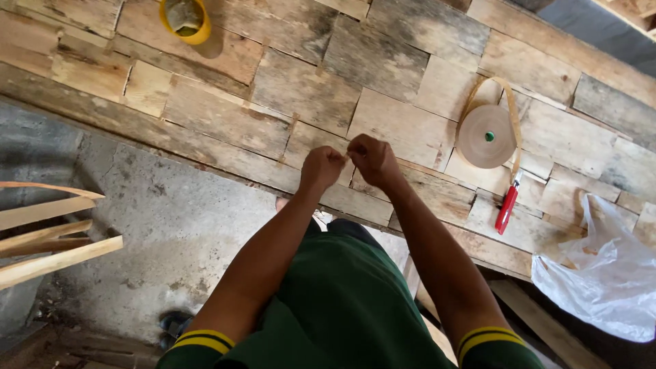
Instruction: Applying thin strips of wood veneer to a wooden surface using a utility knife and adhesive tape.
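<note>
From the head camera, both hands meet above the plank workbench [383, 61], just left of the tan tape roll [486, 136]. The left hand [321, 167] and right hand [373, 158] are clenched, fingertips pinching something small and pale between them; I cannot tell what. It could slip and drop off the bench edge. The red-handled cutter [507, 207] lies just below the roll.

Something tiny pinched between left hand [321, 166] and right hand [372, 159], fingertips meeting just above the plank bench; too small to make out. Both fists curled tight, knuckles up, nearly touching. Off to the right, lying flat: roll of tan tape [486, 136], tail looping loose.
</note>
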